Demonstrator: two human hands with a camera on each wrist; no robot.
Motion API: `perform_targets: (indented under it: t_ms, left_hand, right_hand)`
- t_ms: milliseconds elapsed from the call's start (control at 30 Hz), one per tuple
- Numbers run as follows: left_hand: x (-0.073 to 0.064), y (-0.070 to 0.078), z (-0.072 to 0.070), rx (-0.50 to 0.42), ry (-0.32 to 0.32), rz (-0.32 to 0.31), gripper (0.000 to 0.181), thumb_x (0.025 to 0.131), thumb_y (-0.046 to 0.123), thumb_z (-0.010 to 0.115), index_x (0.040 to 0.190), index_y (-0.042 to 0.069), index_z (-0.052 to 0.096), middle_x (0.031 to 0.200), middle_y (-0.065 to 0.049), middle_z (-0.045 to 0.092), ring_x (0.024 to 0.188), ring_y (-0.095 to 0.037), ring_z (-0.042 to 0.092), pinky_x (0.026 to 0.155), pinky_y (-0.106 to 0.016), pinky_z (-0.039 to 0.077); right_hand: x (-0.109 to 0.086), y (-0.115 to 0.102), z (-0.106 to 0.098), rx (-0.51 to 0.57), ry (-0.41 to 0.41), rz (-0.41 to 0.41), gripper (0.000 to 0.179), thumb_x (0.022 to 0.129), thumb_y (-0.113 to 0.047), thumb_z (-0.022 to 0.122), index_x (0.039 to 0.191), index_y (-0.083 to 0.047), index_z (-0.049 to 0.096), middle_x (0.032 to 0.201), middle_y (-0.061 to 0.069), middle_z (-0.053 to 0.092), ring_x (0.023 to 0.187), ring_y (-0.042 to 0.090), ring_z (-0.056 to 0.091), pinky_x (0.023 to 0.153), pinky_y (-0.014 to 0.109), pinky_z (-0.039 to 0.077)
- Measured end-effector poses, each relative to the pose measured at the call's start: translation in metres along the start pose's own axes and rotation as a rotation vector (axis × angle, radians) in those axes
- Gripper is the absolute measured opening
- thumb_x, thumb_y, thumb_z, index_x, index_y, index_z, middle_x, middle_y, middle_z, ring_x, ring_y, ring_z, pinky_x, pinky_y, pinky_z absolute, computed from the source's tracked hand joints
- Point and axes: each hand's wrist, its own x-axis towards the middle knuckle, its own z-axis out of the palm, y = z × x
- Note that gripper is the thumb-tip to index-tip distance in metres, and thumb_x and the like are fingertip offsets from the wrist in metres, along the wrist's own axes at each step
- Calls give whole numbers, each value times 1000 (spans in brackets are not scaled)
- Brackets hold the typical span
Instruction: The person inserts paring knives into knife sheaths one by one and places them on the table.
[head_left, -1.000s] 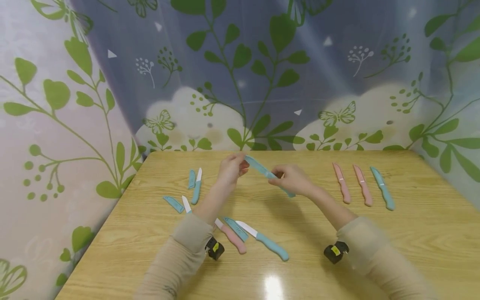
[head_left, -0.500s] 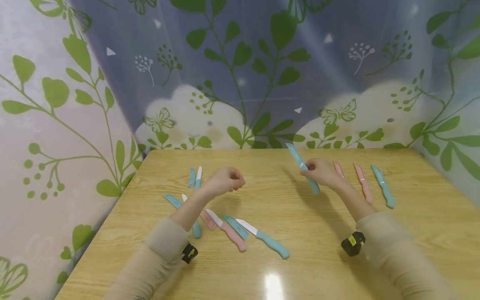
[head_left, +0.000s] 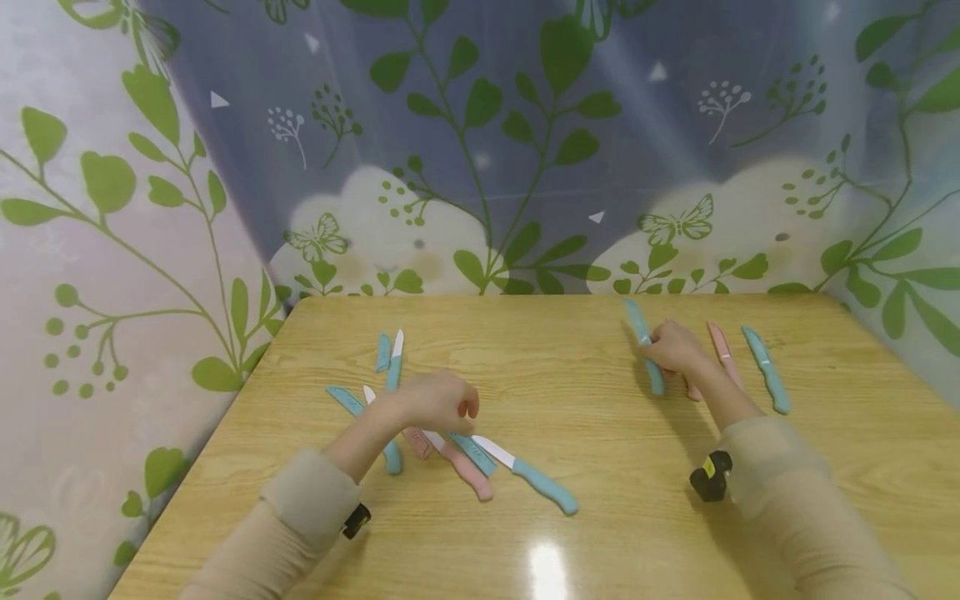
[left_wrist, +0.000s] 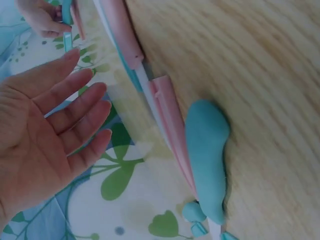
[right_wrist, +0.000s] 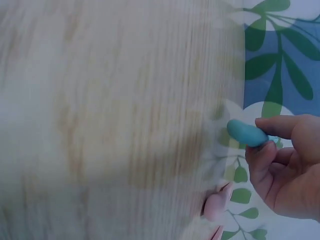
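Observation:
My right hand point(head_left: 675, 346) pinches a blue sheathed knife point(head_left: 656, 379) by its handle, close over the table at the back right; the handle end point(right_wrist: 245, 133) shows between thumb and finger in the right wrist view. Over the loose knives on the left, my left hand point(head_left: 438, 400) hovers with nothing in it, its fingers point(left_wrist: 82, 122) loosely extended in the left wrist view. Below it lie a pink knife point(head_left: 468, 477) with a bare white blade, a pink sheath point(head_left: 417, 442), a blue sheath point(head_left: 476, 457) and a bare-bladed blue knife point(head_left: 546, 490).
Beside my right hand lie a sheathed pink knife point(head_left: 722, 343), a sheathed blue knife point(head_left: 767, 371) and another pink one, mostly hidden. Farther left are two bare-bladed blue knives, one upper point(head_left: 394, 367), with blue sheaths point(head_left: 383, 352). A patterned curtain point(head_left: 480, 167) hangs behind the table.
The left hand has let go of the blue sheathed knife and drawn back towards the loose knives. My right hand has carried that knife rightward and lowered it beside the row of sheathed knives.

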Motion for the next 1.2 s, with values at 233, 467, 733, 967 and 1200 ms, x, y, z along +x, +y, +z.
perform_targets:
  t_ms: [233, 467, 733, 967, 1200]
  left_hand:
    - [2, 2, 6, 53, -58, -44, 23, 78, 13, 71, 100, 7, 65, 92, 0, 62, 85, -14, 56, 74, -30, 48]
    - [7, -1, 12, 63, -85, -90, 26, 71, 6, 72, 96, 9, 67, 90, 4, 62, 85, -14, 57, 74, -29, 48]
    - [11, -3, 17, 101, -83, -68, 21, 72, 6, 73, 92, 12, 68, 92, 5, 62, 89, -14, 56, 77, -28, 48]
    - [12, -2, 17, 110, -77, -62, 22, 71, 0, 69, 89, 12, 66, 89, 5, 61, 78, -11, 52, 70, -25, 46]
    - [13, -3, 18, 70, -77, -57, 23, 71, -3, 69, 87, 12, 63, 85, 5, 57, 75, -12, 49, 66, -24, 44]
  right_hand:
    - [3, 10, 1, 22, -9, 87, 38, 88, -10, 55, 54, -11, 40, 42, -6, 36, 35, 4, 33, 37, 17, 30]
    - [0, 11, 5, 37, 4, 117, 25, 88, -10, 56, 78, 13, 57, 41, -6, 34, 35, 6, 34, 37, 18, 32]
    - [3, 15, 9, 2, 17, 148, 25, 86, -10, 58, 67, 6, 55, 43, -6, 34, 34, 5, 34, 36, 17, 33]
    - [4, 14, 8, -94, 20, 151, 56, 87, -10, 56, 121, 28, 34, 47, 0, 39, 35, 7, 38, 36, 18, 36]
    - [3, 12, 6, -177, 2, 116, 49, 88, -6, 51, 118, 30, 35, 45, 1, 40, 35, 8, 39, 36, 18, 35]
